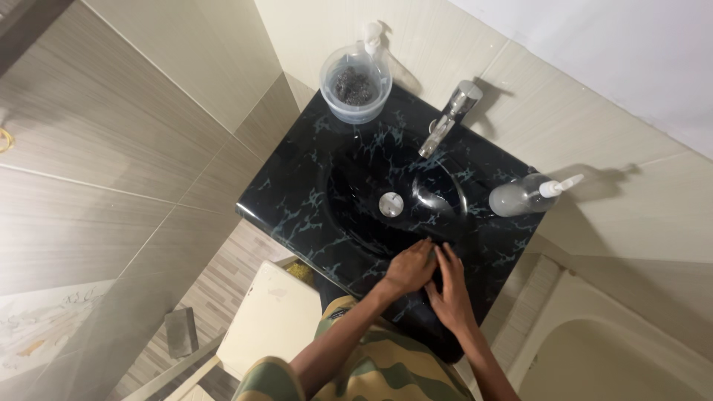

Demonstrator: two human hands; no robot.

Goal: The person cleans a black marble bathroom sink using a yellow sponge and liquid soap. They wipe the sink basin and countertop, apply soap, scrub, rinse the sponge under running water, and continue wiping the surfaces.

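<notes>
A black marble-patterned sink (297,208) fills the middle of the head view, with a chrome tap (448,120) at its back and a round silver drain plug (391,204) in the bowl. Both my hands rest on the near rim of the bowl, side by side and touching. My left hand (408,269) is curled, with a small greenish bit showing at its fingertips; what it is cannot be told. My right hand (451,291) lies flat on the rim with its fingers stretched toward the bowl.
A clear plastic tub (355,85) holding a steel scourer stands at the sink's back corner, a pump bottle (373,33) behind it. Another clear pump bottle (523,194) stands right of the bowl. A white tub (616,356) lies lower right, a white lid (275,319) lower left.
</notes>
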